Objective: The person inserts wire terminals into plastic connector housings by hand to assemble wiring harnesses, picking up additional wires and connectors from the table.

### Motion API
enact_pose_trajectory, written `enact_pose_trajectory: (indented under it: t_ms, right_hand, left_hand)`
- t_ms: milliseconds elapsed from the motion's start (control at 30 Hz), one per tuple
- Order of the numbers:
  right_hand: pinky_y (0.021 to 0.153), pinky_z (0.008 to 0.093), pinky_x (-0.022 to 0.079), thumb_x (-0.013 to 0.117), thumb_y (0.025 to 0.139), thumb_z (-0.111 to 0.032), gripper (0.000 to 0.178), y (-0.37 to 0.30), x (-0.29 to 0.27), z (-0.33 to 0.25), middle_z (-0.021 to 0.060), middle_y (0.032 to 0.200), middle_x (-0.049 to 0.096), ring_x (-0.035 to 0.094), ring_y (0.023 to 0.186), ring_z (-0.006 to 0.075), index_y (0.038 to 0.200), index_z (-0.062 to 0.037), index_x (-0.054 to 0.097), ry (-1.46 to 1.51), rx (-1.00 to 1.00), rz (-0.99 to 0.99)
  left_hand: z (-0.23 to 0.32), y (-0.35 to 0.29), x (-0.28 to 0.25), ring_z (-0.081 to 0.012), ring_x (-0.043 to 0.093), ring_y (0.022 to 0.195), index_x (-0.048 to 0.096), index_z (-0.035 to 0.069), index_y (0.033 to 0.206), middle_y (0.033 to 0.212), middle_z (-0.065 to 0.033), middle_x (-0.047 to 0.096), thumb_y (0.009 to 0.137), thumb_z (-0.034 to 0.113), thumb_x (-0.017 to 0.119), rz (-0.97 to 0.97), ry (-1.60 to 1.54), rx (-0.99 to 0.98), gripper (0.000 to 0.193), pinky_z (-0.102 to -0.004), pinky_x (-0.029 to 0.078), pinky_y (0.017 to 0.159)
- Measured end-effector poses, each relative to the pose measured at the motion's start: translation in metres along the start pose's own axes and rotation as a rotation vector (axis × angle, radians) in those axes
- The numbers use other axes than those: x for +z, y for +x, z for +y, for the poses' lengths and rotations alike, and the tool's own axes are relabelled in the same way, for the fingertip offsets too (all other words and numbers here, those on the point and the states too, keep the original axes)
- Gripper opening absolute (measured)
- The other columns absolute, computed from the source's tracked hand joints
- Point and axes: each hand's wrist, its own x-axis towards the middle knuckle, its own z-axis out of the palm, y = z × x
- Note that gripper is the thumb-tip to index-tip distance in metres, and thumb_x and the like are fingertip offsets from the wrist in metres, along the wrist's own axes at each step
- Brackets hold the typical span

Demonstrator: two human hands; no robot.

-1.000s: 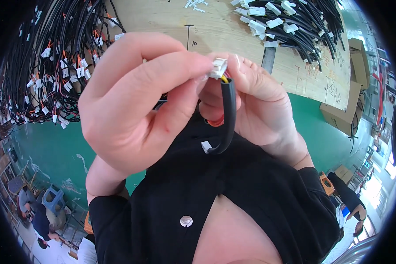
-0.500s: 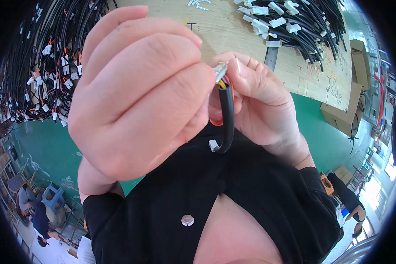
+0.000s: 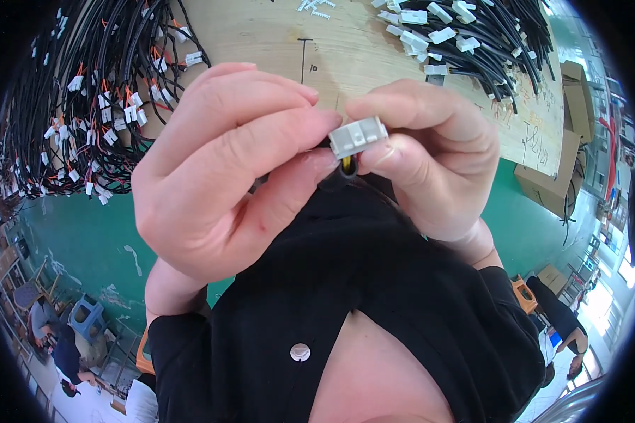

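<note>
A white plastic wire connector point(image 3: 358, 136) is held up in front of my chest, its face turned up. My right hand point(image 3: 441, 158) is closed, pinching the connector's right end between thumb and index finger. My left hand point(image 3: 226, 166) is closed too, thumb and index finger pressed at the connector's left end. Below the connector, yellow and dark red wires run into a black cable sleeve point(image 3: 340, 180). The rest of that cable is hard to make out against my black shirt.
On the wooden table point(image 3: 261, 35), black wire harnesses point(image 3: 99, 92) with white connectors and orange wires hang over the left edge. Black cables point(image 3: 466, 35) with white connectors lie at the far right. Small white pieces point(image 3: 317, 8) sit at the back. Cardboard boxes point(image 3: 543, 180) stand right.
My left hand has drawn back and lower, uncovering the connector. The connector has turned its face upward, and its cable has swung down out of clear sight.
</note>
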Motion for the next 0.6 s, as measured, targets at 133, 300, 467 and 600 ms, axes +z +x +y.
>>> enact_pose_trajectory:
  t_ms: [133, 300, 467, 600]
  right_hand:
    - [0.057, 0.0211, 0.042, 0.061, 0.068, 0.003, 0.022, 0.004, -0.011, 0.001, 0.0125, 0.077, 0.057, 0.054, 0.065, 0.0131, 0.089, 0.0069, 0.054, -0.342, -0.25, -0.167]
    - [0.058, 0.0216, 0.042, 0.059, 0.07, 0.003, 0.021, 0.0, -0.009, -0.002, 0.0125, 0.08, 0.056, 0.053, 0.066, 0.0122, 0.09, 0.0064, 0.053, -0.355, -0.204, -0.169]
    - [0.06, 0.02, 0.041, 0.048, 0.082, -0.009, 0.017, -0.004, 0.003, 0.007, 0.0131, 0.082, 0.056, 0.051, 0.066, 0.0108, 0.093, 0.005, 0.049, 0.202, 0.093, -0.02]
    - [0.059, 0.0203, 0.042, 0.046, 0.083, -0.01, 0.018, -0.001, 0.004, 0.015, 0.0158, 0.086, 0.056, 0.05, 0.064, 0.0089, 0.095, 0.0033, 0.044, 0.139, 0.013, 0.057]
  left_hand:
    - [0.0, 0.002, -0.002, -0.0282, 0.058, 0.076, 0.056, -0.006, 0.082, 0.08, -0.016, 0.057, 0.07, 0.002, 0.056, -0.032, 0.102, 0.072, 0.015, -0.0421, 0.042, 0.078]
    - [0.0, 0.0, 0.003, -0.0283, 0.057, 0.076, 0.055, -0.006, 0.082, 0.079, -0.016, 0.057, 0.068, 0.003, 0.056, 0.016, 0.151, 0.134, 0.017, -0.0427, 0.042, 0.078]
    - [-0.001, -0.01, 0.015, -0.0247, 0.055, 0.082, 0.05, -0.007, 0.095, 0.088, -0.0152, 0.055, 0.073, 0.008, 0.053, 0.024, -0.01, 0.037, 0.027, -0.039, 0.041, 0.08]
    - [0.006, -0.021, 0.042, -0.0183, 0.053, 0.076, 0.049, -0.005, 0.099, 0.084, -0.0112, 0.055, 0.078, 0.013, 0.054, 0.116, -0.452, -0.471, 0.028, -0.024, 0.042, 0.069]
